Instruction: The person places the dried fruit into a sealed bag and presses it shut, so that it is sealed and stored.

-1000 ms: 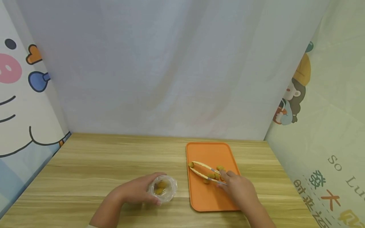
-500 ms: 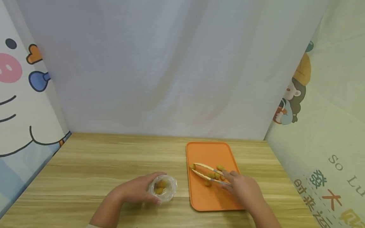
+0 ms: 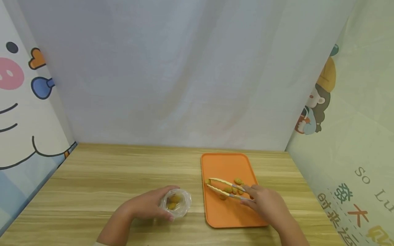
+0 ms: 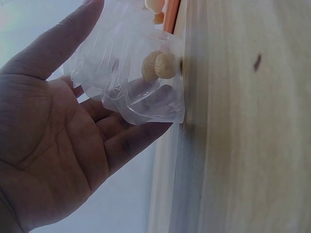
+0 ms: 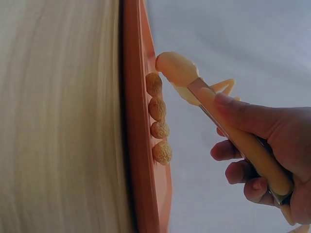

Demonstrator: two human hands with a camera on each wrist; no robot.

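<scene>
1. A wooden tabletop [image 3: 123,177] stands before a white curtain [image 3: 184,68].
2. The left hand [image 3: 147,206] grips a plastic bag [image 3: 176,203] of nuts near the front edge.
3. The right hand [image 3: 266,204] pinches tongs [image 3: 223,188] over nuts [image 3: 237,181] on the orange tray [image 3: 227,215].

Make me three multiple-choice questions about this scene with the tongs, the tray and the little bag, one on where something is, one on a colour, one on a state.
1. Where do the loose nuts lie?
A. on the tray
B. on the bare table
C. on the curtain

2. What colour is the tray?
A. blue
B. orange
C. white

3. What is the left hand doing?
A. resting flat on the table
B. gripping the tongs
C. holding the clear plastic bag

Answers:
1. A, the nuts sit on the tray beside the tongs.
2. B, the tray shows orange in the head and right wrist views.
3. C, its fingers curl round the clear plastic bag with nuts inside, while the right hand holds the tongs.
</scene>
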